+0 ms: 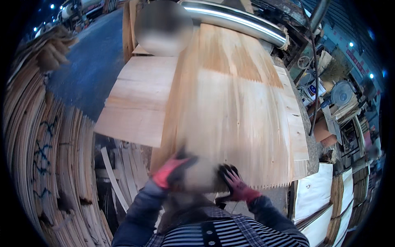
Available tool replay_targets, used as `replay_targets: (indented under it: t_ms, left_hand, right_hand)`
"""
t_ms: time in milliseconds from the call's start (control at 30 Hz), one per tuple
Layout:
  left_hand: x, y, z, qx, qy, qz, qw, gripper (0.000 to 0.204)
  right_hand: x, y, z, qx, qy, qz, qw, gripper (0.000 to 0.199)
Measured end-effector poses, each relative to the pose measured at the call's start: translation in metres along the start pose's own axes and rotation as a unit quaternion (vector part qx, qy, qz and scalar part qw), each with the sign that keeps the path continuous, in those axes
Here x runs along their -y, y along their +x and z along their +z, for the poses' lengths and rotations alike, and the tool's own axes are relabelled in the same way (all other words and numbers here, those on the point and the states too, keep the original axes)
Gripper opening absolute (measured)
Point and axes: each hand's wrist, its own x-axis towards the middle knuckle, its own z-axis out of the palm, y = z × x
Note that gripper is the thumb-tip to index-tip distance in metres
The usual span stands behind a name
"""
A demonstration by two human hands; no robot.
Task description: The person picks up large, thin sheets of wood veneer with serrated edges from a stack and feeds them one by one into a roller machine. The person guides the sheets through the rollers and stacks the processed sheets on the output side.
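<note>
A wide sheet of pale wood veneer [242, 119] with a toothed near edge lies in front of me, over another veneer sheet whose browner far part [230, 47] shows beyond it. My right hand [236, 183], in a pink and black glove, rests on the veneer at its near edge, fingers spread and nothing held. My left hand [172, 169], gloved alike, is over the near left part of the sheet; motion smears its fingers, so its grip is unclear.
A shiny metal roller [238, 20] spans the far end. Another veneer piece [138, 96] sticks out at left. Tall veneer stacks [61, 164] stand on the left, with white-faced stacks [314, 191] at right. A clear round container [342, 94] and a dark cable [315, 74] are beyond the right edge.
</note>
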Motion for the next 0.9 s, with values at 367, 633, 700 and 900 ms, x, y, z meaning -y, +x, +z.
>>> replay_targets:
  t_ms: [367, 633, 700, 900]
  left_hand:
    - [-0.015, -0.034, 0.08, 0.141, -0.147, 0.169, 0.964, 0.052]
    - [0.105, 0.005, -0.031, -0.25, 0.442, 0.101, 0.856, 0.049]
    - [0.128, 0.018, -0.03, -0.244, 0.464, 0.052, 0.85, 0.049]
    - [0.1, 0.025, -0.027, -0.187, 0.049, 0.015, 0.981, 0.048]
  right_hand:
    - [0.102, -0.14, -0.015, -0.381, 0.084, 0.2, 0.899, 0.054]
    - [0.104, -0.058, -0.058, -0.259, -0.094, 0.104, 0.956, 0.057]
    - [0.083, -0.034, -0.066, -0.222, -0.091, 0.139, 0.961, 0.056]
    - [-0.004, 0.044, -0.076, -0.296, -0.175, 0.123, 0.931, 0.051]
